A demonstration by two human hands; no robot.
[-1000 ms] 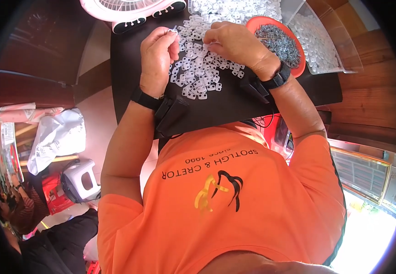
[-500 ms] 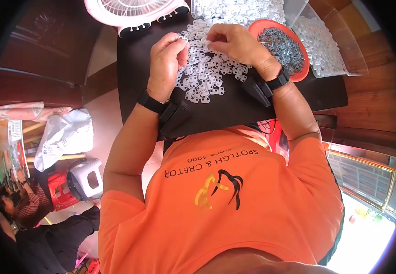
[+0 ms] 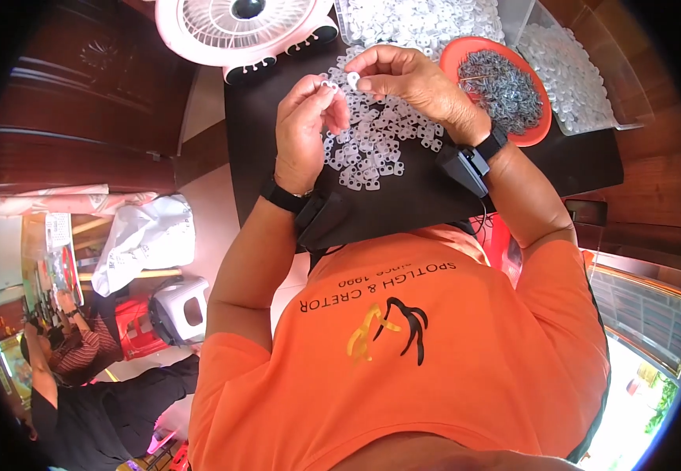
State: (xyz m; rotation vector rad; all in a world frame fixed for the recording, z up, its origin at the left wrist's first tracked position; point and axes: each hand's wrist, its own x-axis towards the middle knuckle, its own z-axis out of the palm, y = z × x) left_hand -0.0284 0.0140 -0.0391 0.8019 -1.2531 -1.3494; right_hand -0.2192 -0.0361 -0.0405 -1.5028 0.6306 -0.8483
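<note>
Hands are held close together above a black table point(image 3: 513, 184), over a loose heap of small white plastic pieces point(image 3: 368, 145). The left hand point(image 3: 303, 129) is curled, its thumb and forefinger pinched on a small white plastic ring-like part point(image 3: 329, 84) at the fingertips. The right hand point(image 3: 403, 78) is also partly closed, and a small white plastic clip point(image 3: 353, 79) is gripped between its thumb and forefinger. The two held parts are just beside each other; whether they touch cannot be told. A black band is worn on each wrist, with a dark device strapped beside it.

The heap is spread flat on the table beneath and just in front of the hands, the pieces lying overlapped and translucent white, each with small holes. An orange bowl point(image 3: 540, 133) filled with grey metal springs point(image 3: 505, 86) is set just right of the right hand. Clear trays point(image 3: 603, 118) of more white pieces are placed beyond and to the right. A pink-and-white fan point(image 3: 238, 27) is stood at the far left of the table.
</note>
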